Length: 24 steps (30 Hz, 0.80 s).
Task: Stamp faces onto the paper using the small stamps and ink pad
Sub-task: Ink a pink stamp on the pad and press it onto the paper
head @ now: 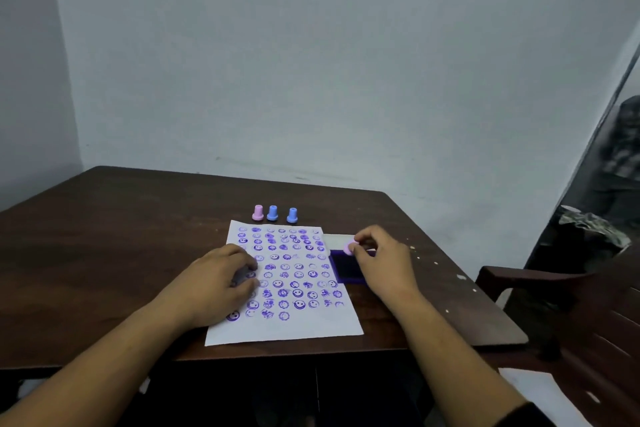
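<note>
**Inking the pink stamp before the next face**

The paper [294,329] lies near the front edge of the desk [121,253], a little to the right of its middle. Rows of purple faces cover most of it; only a bare strip is left along its front edge. The left hand [221,282] lies flat and open on the left part of the paper and holds it in place.

The right hand [379,258] is closed on a small pink stamp [348,247], pinched between thumb and fingertips. The stamp is at the far end of the ink pad [346,269], which sits just beside the right edge of the paper. I cannot tell if the stamp touches the ink or is only just above it. Three more stamps, one pink [257,212] and two blue [272,213] [292,215], stand upright in a row beyond the far edge of the paper.

In my judgement the step now is to load the stamp with ink. To do it well, the stamp should go down straight and flat on the pad with a light, short press. Some printed faces are blotched and some are pale, so too much or too little ink both spoil the print. Then the stamp should be lifted straight up, carried to the bare strip and pressed once without sliding, while the left hand presses on the paper.
</note>
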### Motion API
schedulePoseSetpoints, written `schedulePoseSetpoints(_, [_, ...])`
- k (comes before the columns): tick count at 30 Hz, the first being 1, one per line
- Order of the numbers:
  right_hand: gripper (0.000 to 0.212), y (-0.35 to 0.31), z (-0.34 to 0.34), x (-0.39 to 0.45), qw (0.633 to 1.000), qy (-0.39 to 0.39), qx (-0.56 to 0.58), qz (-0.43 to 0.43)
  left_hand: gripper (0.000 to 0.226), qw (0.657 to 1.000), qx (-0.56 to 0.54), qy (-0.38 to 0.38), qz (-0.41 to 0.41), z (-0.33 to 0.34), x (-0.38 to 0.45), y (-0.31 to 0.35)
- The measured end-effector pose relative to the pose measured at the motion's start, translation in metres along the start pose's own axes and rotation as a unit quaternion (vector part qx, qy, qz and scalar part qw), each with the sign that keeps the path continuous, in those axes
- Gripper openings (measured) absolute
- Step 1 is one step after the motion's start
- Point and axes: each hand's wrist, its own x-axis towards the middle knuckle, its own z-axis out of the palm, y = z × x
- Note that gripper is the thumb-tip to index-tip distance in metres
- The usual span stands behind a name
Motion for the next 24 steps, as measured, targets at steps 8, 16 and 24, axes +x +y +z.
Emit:
schedulePoseSetpoints(8, [0.009,0.0038,0.0020,-0.0054,0.999,0.000,-0.028,-0.019,0.028,0.999,-0.042,0.007,-0.011,-0.0025,0.0005,0.0004])
schedulePoseSetpoints(16, [0.013,0.0046,0.0012,-0.0047,0.998,-0.030,-0.052,-0.028,0.029,0.999,-0.047,0.003,-0.015,-0.0027,0.0019,-0.0018])
schedulePoseSetpoints(24, [0.012,0.0052,0.0029,-0.0046,0.997,-0.036,-0.067,-0.026,0.028,0.998,-0.054,0.005,-0.016,-0.0025,0.0006,-0.0014])
